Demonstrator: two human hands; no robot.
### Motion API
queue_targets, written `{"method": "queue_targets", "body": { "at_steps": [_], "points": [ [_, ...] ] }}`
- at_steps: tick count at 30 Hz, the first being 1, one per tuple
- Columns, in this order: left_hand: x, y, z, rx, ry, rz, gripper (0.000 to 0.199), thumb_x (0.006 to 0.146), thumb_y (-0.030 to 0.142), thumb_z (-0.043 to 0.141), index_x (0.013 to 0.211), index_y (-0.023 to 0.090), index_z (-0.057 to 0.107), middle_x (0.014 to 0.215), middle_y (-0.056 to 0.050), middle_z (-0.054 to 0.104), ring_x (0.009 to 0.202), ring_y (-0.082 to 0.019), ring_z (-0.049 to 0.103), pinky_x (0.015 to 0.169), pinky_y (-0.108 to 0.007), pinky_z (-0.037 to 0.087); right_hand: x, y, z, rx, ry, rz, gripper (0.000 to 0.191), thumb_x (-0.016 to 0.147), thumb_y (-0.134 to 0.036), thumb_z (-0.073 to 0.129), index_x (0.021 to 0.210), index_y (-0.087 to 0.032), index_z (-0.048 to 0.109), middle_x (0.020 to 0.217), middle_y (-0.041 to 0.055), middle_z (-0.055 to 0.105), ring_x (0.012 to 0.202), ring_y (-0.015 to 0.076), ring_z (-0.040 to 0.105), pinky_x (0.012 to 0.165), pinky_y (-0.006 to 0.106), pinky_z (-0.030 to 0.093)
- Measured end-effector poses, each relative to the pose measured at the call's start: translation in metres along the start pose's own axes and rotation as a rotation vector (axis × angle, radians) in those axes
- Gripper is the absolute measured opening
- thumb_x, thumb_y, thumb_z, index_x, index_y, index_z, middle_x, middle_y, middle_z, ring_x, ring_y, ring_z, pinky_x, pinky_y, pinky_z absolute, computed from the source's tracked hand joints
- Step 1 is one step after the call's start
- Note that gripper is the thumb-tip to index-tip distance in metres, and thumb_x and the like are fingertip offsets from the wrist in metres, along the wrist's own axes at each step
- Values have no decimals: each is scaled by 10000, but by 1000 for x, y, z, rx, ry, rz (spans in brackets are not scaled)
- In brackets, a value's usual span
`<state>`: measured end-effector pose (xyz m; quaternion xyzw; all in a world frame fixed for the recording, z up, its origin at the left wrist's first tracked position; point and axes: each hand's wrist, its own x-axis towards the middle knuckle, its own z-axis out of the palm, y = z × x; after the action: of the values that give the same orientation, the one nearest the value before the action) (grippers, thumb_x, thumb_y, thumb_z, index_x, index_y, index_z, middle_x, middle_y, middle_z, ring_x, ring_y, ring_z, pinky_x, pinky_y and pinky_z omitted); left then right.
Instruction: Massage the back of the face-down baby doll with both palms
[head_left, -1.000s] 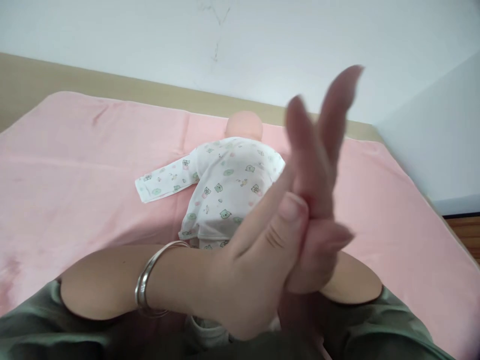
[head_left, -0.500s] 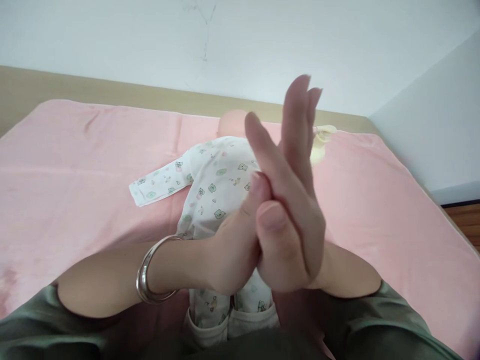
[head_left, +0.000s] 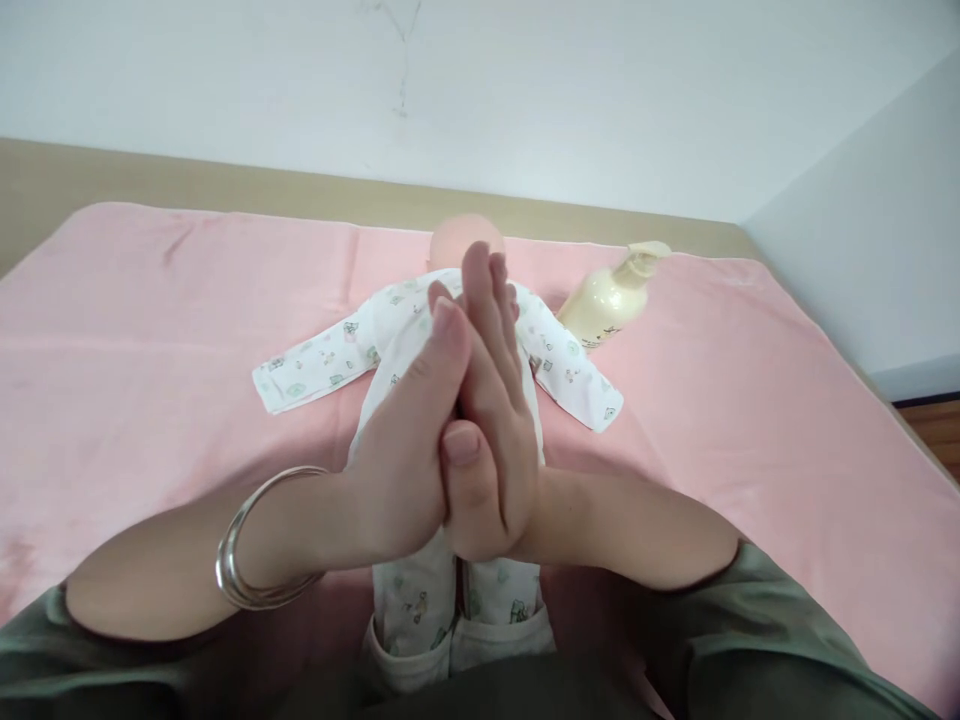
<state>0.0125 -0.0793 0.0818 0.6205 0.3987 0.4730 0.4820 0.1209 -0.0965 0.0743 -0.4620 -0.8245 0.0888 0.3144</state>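
In front of my chest, my left hand (head_left: 401,470) and my right hand (head_left: 499,420) are pressed palm to palm. The right fingers stretch upward, and both thumbs lie on the near side. Most of the left fingers are hidden, and I see nothing held between the palms. Below the hands lies what looks like a baby doll in a white printed romper (head_left: 315,370), with sleeves spread and legs toward me. Its round head (head_left: 457,235) is at the far end, partly covered by my fingertips. A pale yellow pump bottle (head_left: 604,305) lies tilted beside the doll's right-side sleeve.
A pink mat (head_left: 150,330) lies under the doll and bottle on a beige surface (head_left: 187,180). White walls (head_left: 525,110) rise behind and at the right. Silver bangles (head_left: 232,550) circle my left wrist.
Both hands have shifted left and the right fingers have come lower, with the palms still together. The bottle and the right-side sleeve, hidden before, now show.
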Motion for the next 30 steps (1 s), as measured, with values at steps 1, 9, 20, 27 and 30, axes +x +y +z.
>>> {"method": "queue_targets", "body": {
  "at_steps": [1,9,20,27,30],
  "points": [
    [0,-6,-2,-98,-13,-41,643,1145,475,10,1465,463,568,1524,151,619,1559,-212,441,1270,-517,503,0,3,2,42,29,-32,623,1090,-364,218,1665,-133,286,1753,71,314,1685,226,-78,1427,513,81],
    [38,-47,-8,73,361,113,406,1104,392,435,1475,291,563,1672,36,490,1618,-175,360,1379,-365,318,18,49,20,137,3,-177,621,1095,-293,194,1582,3,441,1687,179,433,1646,261,303,1390,513,255],
    [77,-99,-24,577,260,155,354,1016,302,393,1064,222,735,1153,-82,797,1103,-274,704,1094,-467,536,50,109,35,-43,-196,20,563,1022,-234,391,1557,-142,543,1687,68,457,1643,219,315,1395,513,213],
    [75,-111,-33,561,267,140,430,955,320,456,1246,181,740,1325,-83,770,1253,-271,686,1156,-435,525,57,115,30,-84,-189,209,622,1051,-307,374,1612,-43,433,1724,177,363,1649,296,292,1373,554,239],
    [74,-116,-33,537,299,153,442,938,293,452,1239,153,744,1308,-98,773,1247,-271,692,1160,-439,530,40,89,34,-186,-189,226,623,1072,-306,362,1627,-26,398,1731,224,327,1648,375,267,1354,616,241]
  ]
}}
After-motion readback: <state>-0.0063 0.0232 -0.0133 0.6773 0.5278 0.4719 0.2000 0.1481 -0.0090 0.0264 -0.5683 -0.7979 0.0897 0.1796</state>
